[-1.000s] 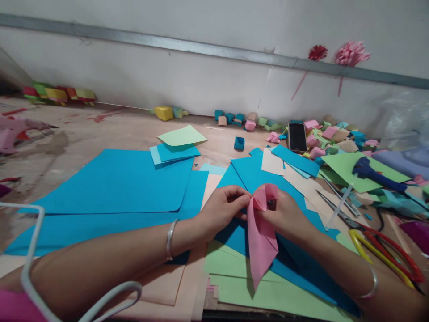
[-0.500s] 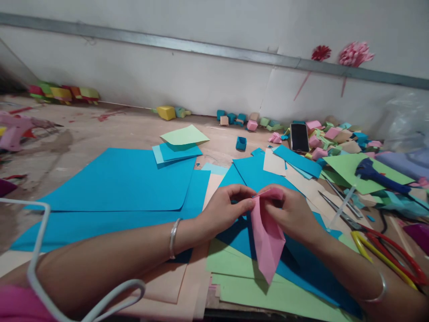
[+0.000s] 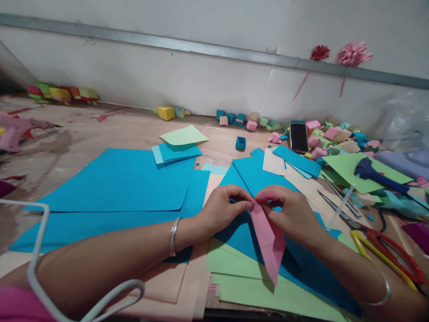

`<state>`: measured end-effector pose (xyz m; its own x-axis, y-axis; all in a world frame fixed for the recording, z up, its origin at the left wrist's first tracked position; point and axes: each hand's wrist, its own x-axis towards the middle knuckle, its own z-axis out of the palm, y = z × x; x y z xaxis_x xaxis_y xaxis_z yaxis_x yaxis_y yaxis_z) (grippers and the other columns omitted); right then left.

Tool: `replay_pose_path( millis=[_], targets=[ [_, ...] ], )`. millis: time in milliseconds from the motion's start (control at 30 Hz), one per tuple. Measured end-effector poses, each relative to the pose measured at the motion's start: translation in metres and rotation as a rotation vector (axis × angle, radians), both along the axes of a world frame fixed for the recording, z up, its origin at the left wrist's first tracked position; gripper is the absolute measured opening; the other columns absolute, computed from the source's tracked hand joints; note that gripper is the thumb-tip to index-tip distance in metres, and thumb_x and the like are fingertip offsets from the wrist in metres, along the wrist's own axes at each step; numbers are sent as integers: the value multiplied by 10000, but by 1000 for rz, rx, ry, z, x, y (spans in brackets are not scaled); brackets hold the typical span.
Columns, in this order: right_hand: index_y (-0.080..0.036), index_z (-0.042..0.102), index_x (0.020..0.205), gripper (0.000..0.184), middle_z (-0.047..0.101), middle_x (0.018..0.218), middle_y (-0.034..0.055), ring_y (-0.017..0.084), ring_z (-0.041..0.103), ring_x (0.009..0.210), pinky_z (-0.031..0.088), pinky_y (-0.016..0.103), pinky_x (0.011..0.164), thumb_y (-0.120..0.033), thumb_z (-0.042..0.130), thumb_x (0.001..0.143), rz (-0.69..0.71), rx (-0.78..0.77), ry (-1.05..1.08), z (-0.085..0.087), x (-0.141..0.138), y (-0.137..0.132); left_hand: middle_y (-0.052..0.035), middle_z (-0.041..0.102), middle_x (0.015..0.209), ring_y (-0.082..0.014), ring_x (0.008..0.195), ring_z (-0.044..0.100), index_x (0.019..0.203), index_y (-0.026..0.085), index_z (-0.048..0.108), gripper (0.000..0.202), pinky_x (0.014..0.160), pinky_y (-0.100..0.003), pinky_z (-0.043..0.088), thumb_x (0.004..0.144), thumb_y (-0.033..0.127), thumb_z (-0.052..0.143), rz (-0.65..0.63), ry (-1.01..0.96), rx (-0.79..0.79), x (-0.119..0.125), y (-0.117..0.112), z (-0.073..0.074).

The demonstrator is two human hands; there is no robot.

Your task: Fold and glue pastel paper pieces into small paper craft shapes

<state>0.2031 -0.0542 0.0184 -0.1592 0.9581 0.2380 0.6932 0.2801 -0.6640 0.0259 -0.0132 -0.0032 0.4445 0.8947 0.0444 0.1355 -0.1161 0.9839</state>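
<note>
A folded piece of pink paper (image 3: 268,241) hangs from my fingertips, its pointed end downward. My left hand (image 3: 226,205) pinches its upper edge between thumb and forefinger. Close beside it, my right hand (image 3: 288,208) is also closed on the paper near the top, and its fingers cover part of the folds. Beneath both hands lie blue sheets (image 3: 241,232) and, nearer to me, light green sheets (image 3: 241,268).
Large blue sheets (image 3: 127,183) cover the left side. To the right lie scissors (image 3: 368,232) and a blue glue gun (image 3: 385,174). A phone (image 3: 299,137) rests by a heap of small paper boxes (image 3: 331,133). A white cable (image 3: 36,250) crosses the left foreground.
The upper flap of the pink paper has folded down between my fingers. Its lower tip has swung slightly right, and my right fingers have shifted along the top.
</note>
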Motion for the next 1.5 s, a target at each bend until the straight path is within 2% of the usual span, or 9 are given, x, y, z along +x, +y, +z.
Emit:
replay_pose_path(
  millis=[167, 300, 467, 533, 700, 867, 1100, 1300, 1500],
  targets=[
    [-220, 680, 724, 157, 652, 808, 21, 167, 602, 772, 450, 278, 658, -103, 578, 752, -14, 47, -22, 2, 2, -2, -24, 660, 705, -114, 611, 568, 772, 135, 692, 138, 594, -234, 486, 765, 271, 670, -40, -11, -73, -1, 0, 5],
    [-230, 671, 774, 181, 664, 810, 9, 180, 602, 796, 435, 292, 689, -82, 577, 732, -8, -9, -38, 2, 0, -5, -59, 682, 870, -172, 785, 619, 869, 150, 693, 284, 697, -274, 521, 724, 390, 735, -81, 39, 100, -3, -8, 13],
    [-219, 650, 906, 187, 673, 759, -6, 162, 601, 705, 427, 277, 638, -131, 599, 749, -25, -51, -29, -4, -6, -7, -43, 667, 828, -165, 791, 605, 795, 164, 668, 56, 703, -270, 501, 745, 185, 656, -65, 158, 277, -1, -16, 11],
    [-214, 644, 947, 211, 668, 750, -6, 157, 597, 694, 430, 276, 633, -136, 596, 756, -12, -34, -27, -6, -8, -9, -33, 654, 779, -149, 750, 596, 732, 163, 653, 119, 664, -251, 479, 737, 85, 563, -44, 186, 301, -1, -15, 9],
    [-234, 630, 1044, 281, 676, 1018, 47, 199, 624, 910, 493, 317, 739, -205, 632, 765, 92, -129, 85, 4, -6, -10, -24, 670, 764, -147, 715, 599, 739, 165, 665, 133, 634, -250, 461, 729, 97, 552, 31, 242, 295, -2, -9, 3],
    [-205, 636, 979, 212, 674, 1010, 63, 199, 630, 935, 503, 344, 816, -368, 546, 876, -108, -56, 309, 15, 7, -1, -10, 681, 738, -131, 670, 599, 750, 156, 660, 133, 597, -232, 446, 727, 93, 546, 67, 247, 290, -3, -3, 0],
    [-209, 601, 931, 213, 645, 925, 46, 184, 582, 802, 460, 296, 656, -280, 656, 738, -52, -91, 59, 7, -1, -3, -21, 680, 776, -143, 705, 596, 802, 168, 690, 164, 612, -242, 444, 758, 114, 541, 67, 278, 287, -2, -5, 1],
    [-213, 565, 749, 183, 619, 732, -8, 150, 544, 679, 382, 277, 596, -58, 478, 705, 11, -170, -62, -1, -8, -6, -17, 649, 829, -155, 789, 575, 812, 183, 631, 145, 692, -269, 438, 777, 84, 531, -42, 300, 431, -1, -17, 2],
    [-204, 599, 848, 187, 636, 823, 16, 170, 558, 757, 401, 289, 652, -66, 514, 754, 8, -33, -108, -5, -10, -9, -17, 628, 801, -156, 746, 557, 777, 181, 596, 84, 640, -267, 406, 780, 115, 544, -36, 339, 445, -2, -17, 1]
  ],
)
